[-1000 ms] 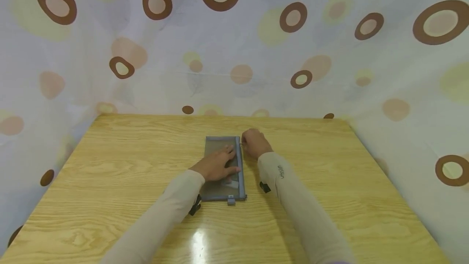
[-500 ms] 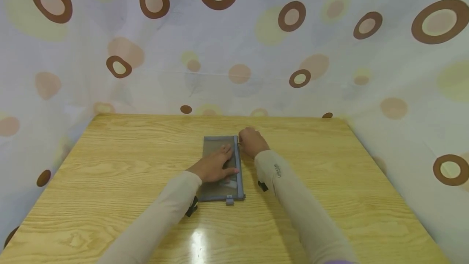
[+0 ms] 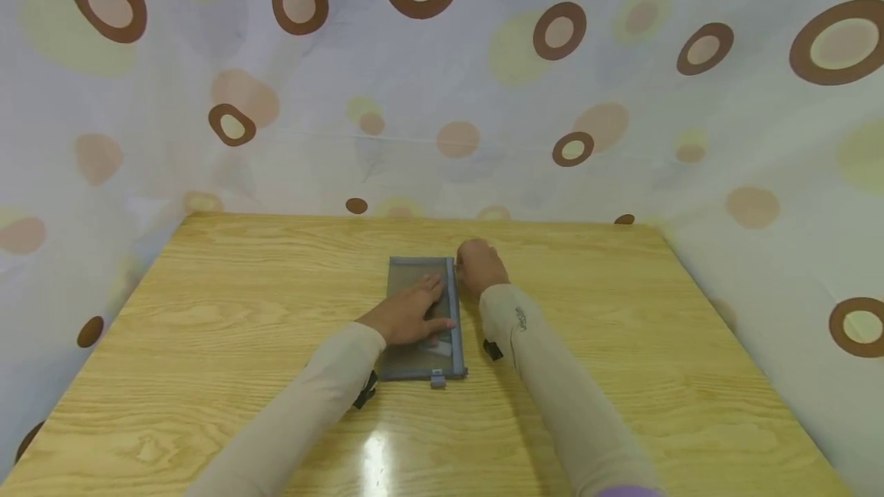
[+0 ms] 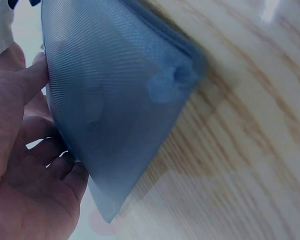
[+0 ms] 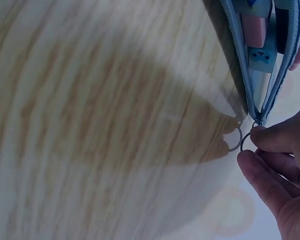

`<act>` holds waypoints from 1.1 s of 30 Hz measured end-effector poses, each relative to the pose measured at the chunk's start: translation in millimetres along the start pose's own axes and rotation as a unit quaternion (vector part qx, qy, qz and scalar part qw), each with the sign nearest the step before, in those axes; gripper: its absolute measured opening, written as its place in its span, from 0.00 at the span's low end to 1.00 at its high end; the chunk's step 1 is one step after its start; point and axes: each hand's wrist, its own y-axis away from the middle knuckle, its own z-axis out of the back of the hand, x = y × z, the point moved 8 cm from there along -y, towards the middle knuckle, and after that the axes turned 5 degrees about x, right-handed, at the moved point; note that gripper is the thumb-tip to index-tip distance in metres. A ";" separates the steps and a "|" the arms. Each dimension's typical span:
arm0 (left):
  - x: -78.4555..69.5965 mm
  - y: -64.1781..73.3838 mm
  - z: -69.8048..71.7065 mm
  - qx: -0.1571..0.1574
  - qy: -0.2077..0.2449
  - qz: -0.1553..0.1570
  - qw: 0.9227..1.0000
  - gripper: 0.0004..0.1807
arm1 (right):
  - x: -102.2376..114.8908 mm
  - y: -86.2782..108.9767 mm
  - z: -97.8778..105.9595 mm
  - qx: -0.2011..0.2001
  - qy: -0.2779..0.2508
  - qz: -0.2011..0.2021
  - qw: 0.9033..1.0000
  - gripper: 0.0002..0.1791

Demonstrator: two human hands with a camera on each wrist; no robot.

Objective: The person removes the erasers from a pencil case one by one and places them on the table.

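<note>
A grey-blue mesh zipper pouch lies flat on the table, its zipper edge facing right. My left hand rests on top of the pouch, fingers extended towards the zipper side. In the right wrist view the zipper stands parted, its two sides meeting at the slider. My right hand is at the far right corner of the pouch. There its thumb and finger pinch the ring-shaped zipper pull. Through the gap show a pink item and a light blue item with a small face.
The wooden table extends around the pouch on all sides. A patterned sheet hangs behind the table and along both sides. A small fabric tab sticks out from the near edge of the pouch.
</note>
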 end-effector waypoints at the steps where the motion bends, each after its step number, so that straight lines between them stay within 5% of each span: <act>1: -0.3 0.3 0.4 -0.002 -0.001 -0.002 1.000 0.44 | -0.6 -0.2 0.0 0.000 -0.002 -0.003 1.000 0.06; 11: -1.2 10.2 -1.0 -0.001 -0.035 0.012 0.999 0.44 | 7.7 -4.0 6.7 0.011 0.014 0.032 0.999 0.06; 24: -0.7 9.6 -2.7 -0.001 -0.024 0.007 1.000 0.45 | -5.1 -10.6 1.2 0.001 -0.010 -0.017 1.000 0.05; 33: -0.2 9.6 -1.4 0.004 -0.023 0.009 1.000 0.45 | -8.4 -13.8 -0.5 -0.015 -0.025 -0.017 0.999 0.06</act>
